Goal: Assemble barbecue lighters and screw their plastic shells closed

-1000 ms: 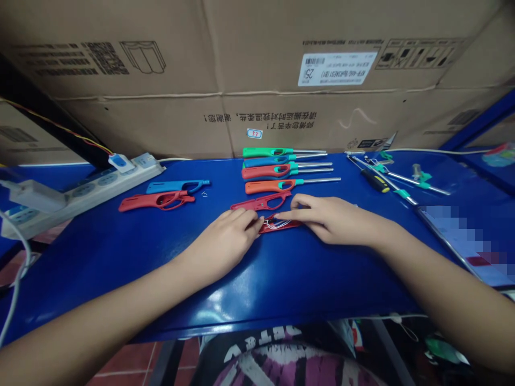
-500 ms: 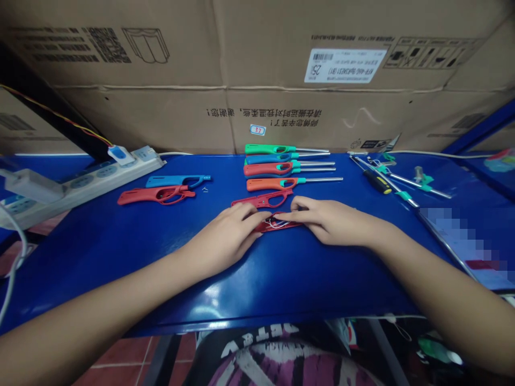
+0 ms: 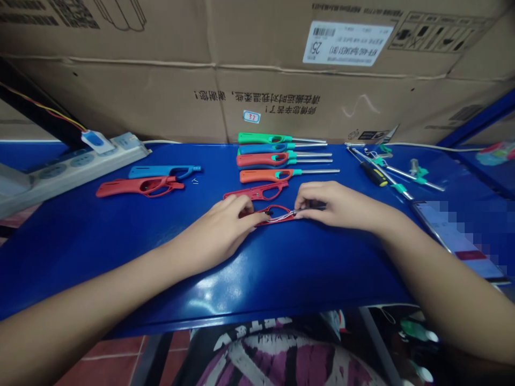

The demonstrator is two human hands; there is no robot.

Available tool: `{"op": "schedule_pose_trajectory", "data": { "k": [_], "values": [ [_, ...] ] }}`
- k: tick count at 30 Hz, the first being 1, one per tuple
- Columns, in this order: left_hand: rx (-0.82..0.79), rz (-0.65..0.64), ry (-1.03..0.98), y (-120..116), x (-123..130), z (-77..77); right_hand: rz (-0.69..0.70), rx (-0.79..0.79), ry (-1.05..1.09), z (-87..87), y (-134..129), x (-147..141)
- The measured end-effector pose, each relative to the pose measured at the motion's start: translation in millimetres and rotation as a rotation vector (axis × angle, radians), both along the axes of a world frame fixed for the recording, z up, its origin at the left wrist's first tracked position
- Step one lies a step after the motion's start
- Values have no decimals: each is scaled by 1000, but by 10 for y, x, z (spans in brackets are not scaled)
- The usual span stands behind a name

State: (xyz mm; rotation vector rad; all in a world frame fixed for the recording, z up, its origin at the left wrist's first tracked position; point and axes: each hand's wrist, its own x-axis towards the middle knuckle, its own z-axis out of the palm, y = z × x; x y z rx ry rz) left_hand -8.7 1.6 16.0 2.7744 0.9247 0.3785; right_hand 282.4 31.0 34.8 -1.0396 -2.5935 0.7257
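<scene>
On the blue table in front of me lies an opened red lighter casing half (image 3: 275, 208), with thin white wires (image 3: 281, 216) running along its trigger opening. My left hand (image 3: 231, 225) is closed on the casing's handle end, thumb and forefinger pinching at a small dark part there. The fingers of my right hand (image 3: 336, 206) are pinched at the casing's other end, where the wires come out; a thin dark piece shows between thumb and forefinger. Just behind lies another red casing half (image 3: 257, 191).
Assembled gas lighters (image 3: 263, 175) with metal barrels are lined up behind. To the left are blue (image 3: 161, 171) and red (image 3: 120, 187) casings, tiny screws (image 3: 195, 181) and a power strip (image 3: 80, 163). A screwdriver (image 3: 373, 174), loose barrels (image 3: 414, 179) and a phone (image 3: 450, 230) lie right.
My right hand has drawn back to the right and pinches the wires' end, which now look straighter along the casing. My left hand stays on the handle end. The view has shifted slightly.
</scene>
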Motion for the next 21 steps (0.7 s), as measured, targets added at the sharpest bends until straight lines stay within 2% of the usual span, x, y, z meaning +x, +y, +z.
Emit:
{"op": "schedule_pose_trajectory", "data": {
  "k": [4,11,21],
  "values": [
    [-4,-2,9,9,-7,-2,18,3,6,-9,6,0],
    [-6,-3,5,7,-4,-6,56,27,-42,88,-22,3],
    [3,-10,24,10,-6,-31,-63,-21,-105,22,13,25]
  ]
}}
